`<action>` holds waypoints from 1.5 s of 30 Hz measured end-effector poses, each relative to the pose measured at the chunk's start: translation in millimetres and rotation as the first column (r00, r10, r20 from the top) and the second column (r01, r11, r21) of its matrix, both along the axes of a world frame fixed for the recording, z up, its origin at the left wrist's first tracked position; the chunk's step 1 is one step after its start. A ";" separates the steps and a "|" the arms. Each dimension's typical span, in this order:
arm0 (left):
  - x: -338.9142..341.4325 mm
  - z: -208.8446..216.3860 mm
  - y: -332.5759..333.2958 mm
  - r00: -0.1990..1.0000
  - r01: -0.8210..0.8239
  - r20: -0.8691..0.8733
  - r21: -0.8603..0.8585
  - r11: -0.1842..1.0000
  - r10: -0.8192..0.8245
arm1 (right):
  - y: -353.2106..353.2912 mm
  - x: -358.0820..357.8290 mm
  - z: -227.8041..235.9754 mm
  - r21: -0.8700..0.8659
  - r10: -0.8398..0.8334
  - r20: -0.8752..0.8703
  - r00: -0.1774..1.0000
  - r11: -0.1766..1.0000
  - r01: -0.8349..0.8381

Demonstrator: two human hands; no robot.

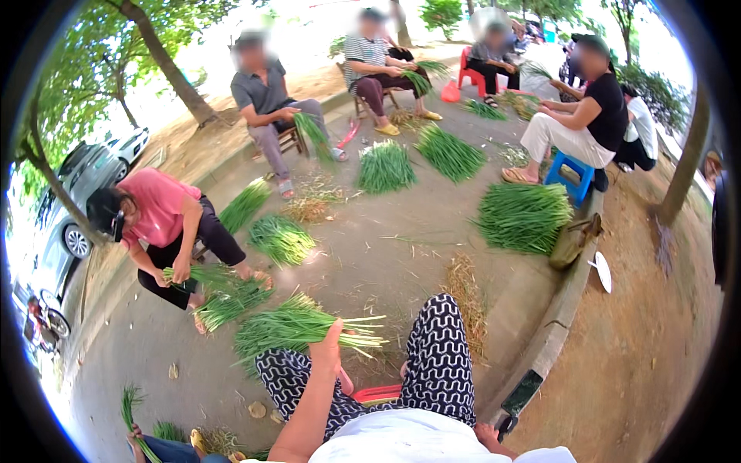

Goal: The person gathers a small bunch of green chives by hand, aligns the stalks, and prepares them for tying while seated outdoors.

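Holding a bunch of long green stalks (309, 329) in the left grip (328, 347), wrapped tight around the stems. Poking out to the right with pale ends, and pointing left with green tips, just past the left knee (282, 372). Hard to tell apart from any greens lying under it.

Hanging low on the near right side with the right grip (488, 434), close to the curb (552, 328) and a dark flat thing (523, 393). Partly hidden by the white shirt (417, 440), so cannot tell open from closed.

Looks like the picking and cleaning step, to judge by the dry brown scraps (467, 301) on the ground (378, 255) beside the right knee (441, 316).

Next, seems to call for bringing the right grip across to the pale ends and pinching off dry bits. Best to hold snug but soft on the left, so as not to squash the stems. Might then need laying down all one way, like the big pile (525, 216) on the far right.
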State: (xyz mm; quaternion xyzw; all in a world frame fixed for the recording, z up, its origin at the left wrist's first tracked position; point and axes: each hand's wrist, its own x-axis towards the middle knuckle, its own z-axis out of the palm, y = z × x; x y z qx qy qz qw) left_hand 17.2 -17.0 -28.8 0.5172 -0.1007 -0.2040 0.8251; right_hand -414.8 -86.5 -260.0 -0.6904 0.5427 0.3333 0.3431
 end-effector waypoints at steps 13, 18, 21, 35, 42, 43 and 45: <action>0.3 -7.2 2.5 0.997 -0.028 -0.064 0.043 0.999 0.031 | 9.9 -51.4 -90.2 -0.460 0.261 0.061 0.963 0.864 -0.205; 2.2 -10.1 4.5 0.994 -0.014 -0.104 0.017 1.000 0.015 | 5.7 -50.3 -99.7 -0.579 0.343 0.061 0.937 0.777 -0.247; 0.7 -2.1 1.7 0.997 0.001 -0.072 0.008 1.000 -0.001 | 10.4 -55.6 -99.6 -0.696 0.451 0.071 0.890 0.662 -0.280; 1.3 4.6 20.0 0.988 0.018 -0.157 0.187 0.982 0.011 | -1.1 9.9 42.0 -0.283 0.073 0.127 0.989 0.958 -0.034; 4.5 -1.9 7.2 0.994 0.036 -0.113 0.218 0.975 -0.011 | -9.6 19.0 52.0 -0.052 -0.117 0.010 0.993 0.992 0.118; 4.9 -4.2 8.2 0.994 0.032 -0.108 0.219 0.975 -0.008 | -13.3 19.2 59.0 -0.047 -0.172 0.109 0.979 0.983 0.178; 2.0 -4.0 8.4 0.985 0.042 -0.175 0.244 0.969 0.002 | -0.2 -1.2 28.9 -0.301 -0.306 0.221 0.926 0.882 0.363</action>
